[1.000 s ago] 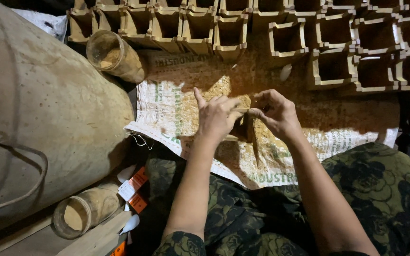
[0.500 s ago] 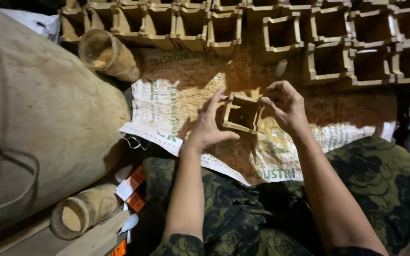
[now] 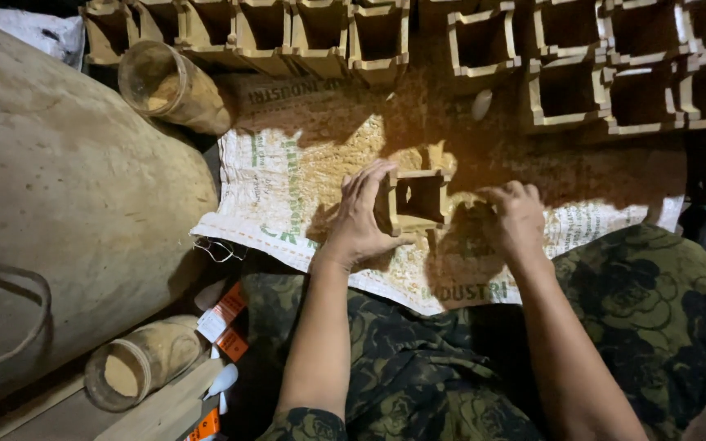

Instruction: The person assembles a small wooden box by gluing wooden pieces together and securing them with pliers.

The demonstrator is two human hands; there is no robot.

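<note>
**Left hand steadies a small wooden box on the sack**

The left hand's fingers (image 3: 369,181) are spread and pressed on the left wall of a small open box (image 3: 415,200), thumb curled under its near edge, so that the left hand (image 3: 359,220) clamps it from that side. The right hand (image 3: 519,219) lies just right of the box, fingers curled down on the sack; whether they touch the box or pinch anything cannot be told. The box sits between the two hands, its opening facing up, its longer side running left to right. The left hand is the one on it.

One such box is in hand. Beyond it, away from the person, stands a row of like boxes (image 3: 484,41); about ten show, some cut by the frame edge.

Under the box lies a printed woven sack (image 3: 288,188), dusted with sawdust. Left of the box and farther off lies a jar (image 3: 169,86) on its side; a second jar (image 3: 136,367) lies nearer the person, left of the box. A big bag (image 3: 59,237) fills the far left.
</note>
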